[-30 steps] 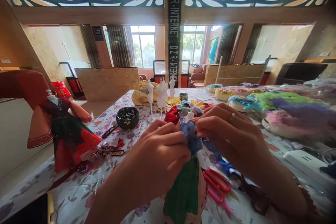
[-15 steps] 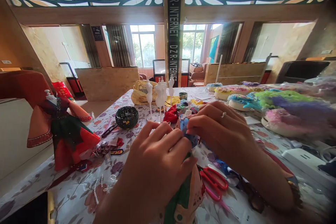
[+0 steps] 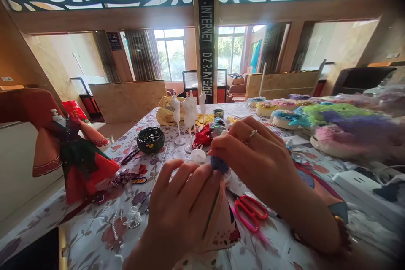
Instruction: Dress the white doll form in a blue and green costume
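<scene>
A small doll dress hangs between my hands, with a bunched blue cloth top (image 3: 218, 164) and a cream skirt (image 3: 226, 230) printed in dark red. My left hand (image 3: 185, 200) is closed round the dress at its left side, its fingertips partly hidden. From above, my right hand (image 3: 253, 156) pinches the blue cloth. Red-handled scissors (image 3: 251, 213) lie on the table just right of the skirt. Beyond my hands stand several white mini mannequins (image 3: 190, 112), beside a bundle of red cloth (image 3: 202, 136).
A black woven basket (image 3: 150, 140) sits left of the mannequins. At far left stands a dressed mannequin in a red and green gown (image 3: 77, 156). Pearl strings (image 3: 133, 218) lie front left. Fluffy decorated rounds (image 3: 332, 135) and a white power strip (image 3: 357, 187) occupy the right.
Both hands have come slightly lower with the dress, and my right hand has shifted left over the blue cloth. Less of the blue cloth and the green part of the skirt shows.
</scene>
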The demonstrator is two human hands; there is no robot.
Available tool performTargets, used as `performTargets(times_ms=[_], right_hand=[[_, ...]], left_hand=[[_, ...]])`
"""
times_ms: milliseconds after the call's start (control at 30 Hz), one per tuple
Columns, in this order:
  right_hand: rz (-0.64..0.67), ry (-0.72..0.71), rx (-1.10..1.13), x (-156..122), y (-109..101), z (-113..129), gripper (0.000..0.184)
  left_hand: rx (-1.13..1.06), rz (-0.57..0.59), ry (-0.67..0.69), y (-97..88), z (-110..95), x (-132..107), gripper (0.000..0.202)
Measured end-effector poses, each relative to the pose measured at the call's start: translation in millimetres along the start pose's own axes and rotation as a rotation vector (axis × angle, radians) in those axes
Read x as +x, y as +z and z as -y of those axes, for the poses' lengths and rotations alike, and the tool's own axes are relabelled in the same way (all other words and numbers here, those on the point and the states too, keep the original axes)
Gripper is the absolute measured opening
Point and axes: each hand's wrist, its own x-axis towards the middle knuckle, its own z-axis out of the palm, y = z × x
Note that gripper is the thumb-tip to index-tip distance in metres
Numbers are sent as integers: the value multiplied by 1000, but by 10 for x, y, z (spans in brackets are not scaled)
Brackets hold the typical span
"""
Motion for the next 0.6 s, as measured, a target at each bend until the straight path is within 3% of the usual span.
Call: performTargets(times_ms=[200, 600], right_hand=[[-10, 18, -31, 12, -40, 36, 26], [-22, 12, -78, 27, -2, 63, 26]], left_hand=[[123, 10, 157, -20, -14, -84, 15], [186, -51, 153, 34, -41, -121, 20]])
